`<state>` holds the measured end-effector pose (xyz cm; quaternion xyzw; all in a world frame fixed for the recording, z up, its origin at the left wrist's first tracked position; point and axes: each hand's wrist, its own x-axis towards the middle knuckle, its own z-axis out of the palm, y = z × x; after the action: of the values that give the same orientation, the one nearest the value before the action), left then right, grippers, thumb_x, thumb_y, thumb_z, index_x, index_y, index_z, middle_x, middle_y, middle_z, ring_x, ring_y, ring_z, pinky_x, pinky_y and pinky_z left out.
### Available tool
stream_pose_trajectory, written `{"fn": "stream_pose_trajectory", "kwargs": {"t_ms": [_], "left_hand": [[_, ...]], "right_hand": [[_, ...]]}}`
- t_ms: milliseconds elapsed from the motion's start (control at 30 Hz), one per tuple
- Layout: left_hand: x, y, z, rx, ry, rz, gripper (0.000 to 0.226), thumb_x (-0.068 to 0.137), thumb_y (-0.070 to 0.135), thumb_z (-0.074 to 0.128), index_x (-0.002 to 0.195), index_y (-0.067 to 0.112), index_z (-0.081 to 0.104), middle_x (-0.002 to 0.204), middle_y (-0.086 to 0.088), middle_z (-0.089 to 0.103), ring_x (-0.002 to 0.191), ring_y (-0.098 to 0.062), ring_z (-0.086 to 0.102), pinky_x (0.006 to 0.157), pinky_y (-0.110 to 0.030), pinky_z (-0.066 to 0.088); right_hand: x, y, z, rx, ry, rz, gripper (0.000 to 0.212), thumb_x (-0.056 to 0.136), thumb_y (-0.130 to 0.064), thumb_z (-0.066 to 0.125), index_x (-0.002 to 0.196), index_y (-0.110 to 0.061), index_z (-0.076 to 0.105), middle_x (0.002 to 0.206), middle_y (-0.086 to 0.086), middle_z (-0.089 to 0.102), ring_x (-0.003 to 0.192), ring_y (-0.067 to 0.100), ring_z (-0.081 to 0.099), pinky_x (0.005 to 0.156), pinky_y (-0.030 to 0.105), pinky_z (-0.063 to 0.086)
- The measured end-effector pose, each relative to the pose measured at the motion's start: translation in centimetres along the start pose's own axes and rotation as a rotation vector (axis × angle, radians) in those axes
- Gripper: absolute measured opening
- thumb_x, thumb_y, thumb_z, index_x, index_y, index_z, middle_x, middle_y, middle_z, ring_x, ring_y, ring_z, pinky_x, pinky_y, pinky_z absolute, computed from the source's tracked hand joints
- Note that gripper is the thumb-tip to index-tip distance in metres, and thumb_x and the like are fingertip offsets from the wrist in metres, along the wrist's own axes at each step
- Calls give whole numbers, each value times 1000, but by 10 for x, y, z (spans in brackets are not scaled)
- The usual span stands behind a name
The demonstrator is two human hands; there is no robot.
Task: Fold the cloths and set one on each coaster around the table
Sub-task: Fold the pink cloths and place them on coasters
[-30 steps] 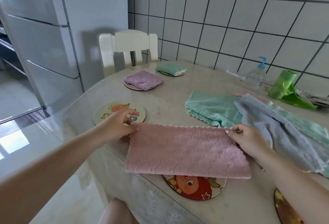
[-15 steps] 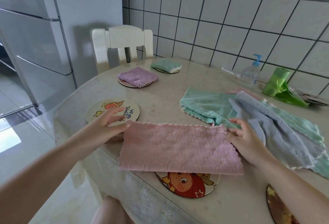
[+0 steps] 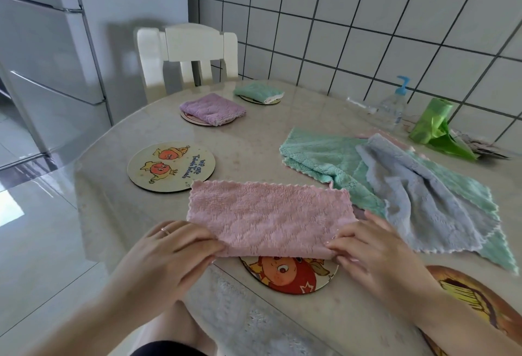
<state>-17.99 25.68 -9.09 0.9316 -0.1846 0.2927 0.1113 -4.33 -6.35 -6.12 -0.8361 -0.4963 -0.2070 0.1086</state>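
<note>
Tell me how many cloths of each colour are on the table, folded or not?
Pink: 1, the pink cloth both hands hold
Purple: 1, the purple cloth folded on a coaster
Green: 2, the folded green cloth and the loose green cloth
Grey-blue: 1, the grey-blue cloth lying loose
Total: 5; a pinkish edge behind the pile may be another.

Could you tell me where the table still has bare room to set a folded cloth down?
The cream coaster left of the pink cloth is bare, as is the tabletop between it and the purple cloth. The right side is crowded with loose cloths.
</note>
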Motion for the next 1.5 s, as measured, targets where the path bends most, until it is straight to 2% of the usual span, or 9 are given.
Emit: {"fn": "stream_pose_trajectory", "kwargs": {"t_ms": [200,333,433,533,933,1067,1200,1300,1500], "left_hand": [[-2,-2,-6,39,-44,-27,18,86,25,53,93,27,70,86,10,61,80,-8,56,80,-30,45],[20,16,-13,-103,-77,-92,23,89,30,50,101,27,69,98,13,62,92,-7,59,87,-25,44],[59,37,0,-87,-139,-159,40,90,31,40,125,23,57,126,9,59,120,-11,52,104,-27,36],[88,48,27,-27,-297,-261,52,95,32,33,145,19,27,152,4,28,142,-13,19,116,-28,10],[49,1,14,132,-536,-361,97,62,76,-23,147,35,-3,156,9,-7,143,-10,-11,115,-34,-10],[36,-10,9,131,-464,-398,90,71,75,-15,147,35,14,151,12,4,144,-12,5,114,-40,-3],[32,10,-1,78,-195,-249,43,92,48,30,116,32,62,118,14,64,111,-11,60,101,-42,40],[43,42,1,-79,-180,-136,31,85,41,42,110,40,60,105,25,63,97,3,59,90,-18,42],[51,54,20,-190,-141,-154,27,84,39,44,101,38,65,95,23,64,86,3,58,72,-15,50]], "right_hand": [[-4,0,-3,5,-42,24,22,88,-33,48,90,-28,69,84,-16,60,79,-2,55,102,44,36],[14,-13,-3,211,-23,229,40,91,-47,36,108,-30,67,106,-21,56,104,-15,43,96,47,44],[49,-34,7,231,-141,305,65,84,-60,21,134,-27,49,139,-15,42,132,-5,24,113,41,25],[77,-51,26,187,-303,327,65,88,-54,15,145,-25,29,154,-7,23,142,8,12,117,44,11],[29,0,23,-33,-515,475,95,61,-83,-15,146,-41,-2,157,-13,-7,143,7,-7,117,44,-4],[23,12,16,-82,-527,503,104,57,-86,-15,146,-39,11,157,-12,4,144,8,2,117,45,4],[52,3,8,127,-276,474,50,86,-56,41,126,-30,55,133,-15,47,125,5,41,111,37,27],[95,-13,17,457,-202,494,26,93,-26,52,116,-25,63,122,-14,55,107,-3,48,89,7,35],[147,-17,41,370,-405,505,24,87,-28,62,109,-21,68,111,-4,69,99,9,61,90,27,46]]}}
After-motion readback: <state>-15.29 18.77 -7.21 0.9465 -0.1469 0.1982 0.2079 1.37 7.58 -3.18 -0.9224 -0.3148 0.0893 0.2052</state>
